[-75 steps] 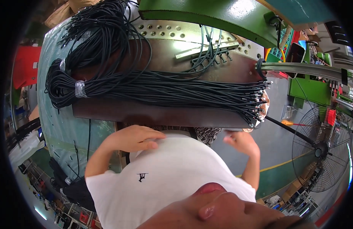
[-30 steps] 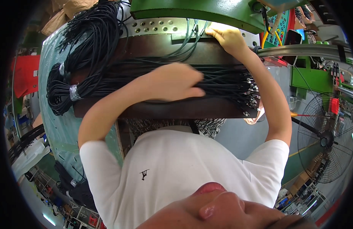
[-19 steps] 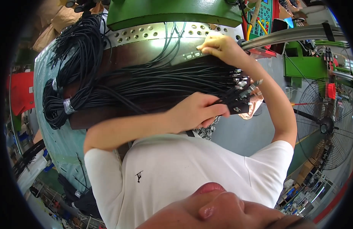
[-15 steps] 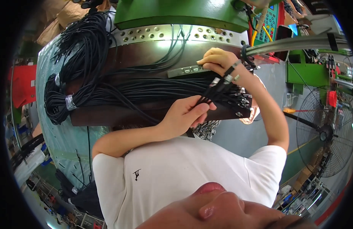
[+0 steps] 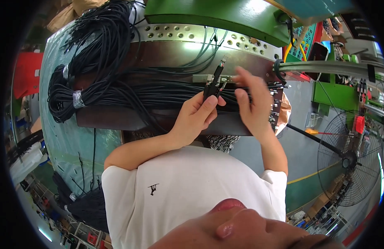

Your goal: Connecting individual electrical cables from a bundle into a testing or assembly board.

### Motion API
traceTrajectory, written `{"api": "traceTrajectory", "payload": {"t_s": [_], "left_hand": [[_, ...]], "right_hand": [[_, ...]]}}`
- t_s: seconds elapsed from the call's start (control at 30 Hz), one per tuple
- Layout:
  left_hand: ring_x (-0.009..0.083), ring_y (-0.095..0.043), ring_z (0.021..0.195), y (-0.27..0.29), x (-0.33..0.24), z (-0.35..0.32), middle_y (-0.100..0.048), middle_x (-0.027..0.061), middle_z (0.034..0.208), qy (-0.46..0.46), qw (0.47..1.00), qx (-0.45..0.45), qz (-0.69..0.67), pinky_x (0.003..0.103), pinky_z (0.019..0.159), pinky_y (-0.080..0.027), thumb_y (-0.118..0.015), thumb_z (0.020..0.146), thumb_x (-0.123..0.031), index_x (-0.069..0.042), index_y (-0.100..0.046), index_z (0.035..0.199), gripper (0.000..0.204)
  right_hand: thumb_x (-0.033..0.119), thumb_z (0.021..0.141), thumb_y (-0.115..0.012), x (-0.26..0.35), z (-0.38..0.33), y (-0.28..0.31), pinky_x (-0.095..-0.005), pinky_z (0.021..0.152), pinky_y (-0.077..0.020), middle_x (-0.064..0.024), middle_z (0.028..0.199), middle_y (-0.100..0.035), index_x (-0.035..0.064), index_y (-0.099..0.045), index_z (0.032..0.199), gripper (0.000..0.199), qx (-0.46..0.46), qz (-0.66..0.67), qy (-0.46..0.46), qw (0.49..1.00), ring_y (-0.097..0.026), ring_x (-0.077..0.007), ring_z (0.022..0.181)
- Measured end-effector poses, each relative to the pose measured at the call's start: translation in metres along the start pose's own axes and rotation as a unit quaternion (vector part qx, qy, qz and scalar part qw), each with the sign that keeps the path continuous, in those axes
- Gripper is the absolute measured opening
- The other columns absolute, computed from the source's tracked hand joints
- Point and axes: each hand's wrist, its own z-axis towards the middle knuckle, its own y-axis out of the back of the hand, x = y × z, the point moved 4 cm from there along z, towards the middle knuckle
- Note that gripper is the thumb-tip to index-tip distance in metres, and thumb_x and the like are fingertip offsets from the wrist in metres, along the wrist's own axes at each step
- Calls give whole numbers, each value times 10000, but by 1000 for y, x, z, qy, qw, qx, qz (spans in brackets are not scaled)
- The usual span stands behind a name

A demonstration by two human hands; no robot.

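Observation:
My left hand [image 5: 198, 114] is closed around a few black cables [image 5: 212, 88], pinching them between thumb and fingers. Their metal-tipped connectors [image 5: 222, 63] point up and away from me, one reaching farther than the others. Just to the right, my right hand [image 5: 256, 103] is blurred by motion, with fingers stretched apart and nothing visible in it. Behind the held cables sits a narrow metal fixture [image 5: 202, 78], partly covered by them. A thick bundle of black cables [image 5: 129, 98] lies across the brown work surface [image 5: 109, 121], its connector ends [image 5: 273, 103] at the right edge.
Silvery ties [image 5: 78, 99] bind the cable bundle at left, and more black cables [image 5: 101, 37] are heaped behind it. A green machine [image 5: 212, 16] with a perforated metal plate [image 5: 169, 33] stands at the back. Right of the surface are a metal rail [image 5: 325, 68] and a fan [image 5: 346, 161].
My right hand has left the held connectors and come toward me, its fingers now spread. In my left hand the cables have swung from leaning right to nearly upright. The view has shifted slightly.

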Motion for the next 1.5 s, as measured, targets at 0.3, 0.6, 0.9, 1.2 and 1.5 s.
{"api": "traceTrajectory", "payload": {"t_s": [0.3, 0.6, 0.9, 1.2, 1.5], "left_hand": [[113, -576, 620, 13, 1, -8, -625, 72, 760, 130, 988, 37, -70, 227, 578, -475, -504, 968, -222, 11, -597, 951, 251], [72, -488, 665, 23, -15, -20, -545, 15, 733, -43, 998, 0, -43, 215, 616, -410, -425, 1010, -287, -27, -550, 1196, 343], [42, -326, 527, 11, -8, -11, -414, -40, 616, 33, 991, -31, -128, 206, 481, -271, -453, 998, -281, -67, -546, 968, 235], [97, -508, 538, 13, -20, -7, -562, 34, 652, 105, 987, 38, -116, 231, 512, -423, -512, 961, -190, -39, -549, 862, 184], [155, -598, 592, 13, -21, -14, -620, 90, 709, 164, 965, 116, -171, 258, 585, -507, -509, 956, -220, 18, -607, 901, 264]], "right_hand": [[114, 699, -645, 6, 2, -6, -336, 711, -470, -57, 896, -578, 32, -619, 994, 308, 78, -290, 332, 894, -580, -210, 832], [-79, 752, -621, -23, 17, -34, -319, 744, -509, -92, 963, -658, 10, -609, 886, 161, 100, -34, 96, 990, -645, -242, 856], [-10, 710, -668, -20, 15, -49, -360, 718, -492, -67, 918, -620, 52, -599, 918, 228, 143, -31, 48, 988, -612, -263, 843], [141, 670, -650, 24, 6, -22, -324, 675, -480, -37, 863, -580, 59, -637, 933, 275, 43, -219, 389, 894, -590, -196, 770], [60, 686, -630, 21, 8, -21, -359, 709, -469, -62, 904, -571, 38, -659, 967, 283, -21, -220, 328, 919, -574, -228, 804]]}}
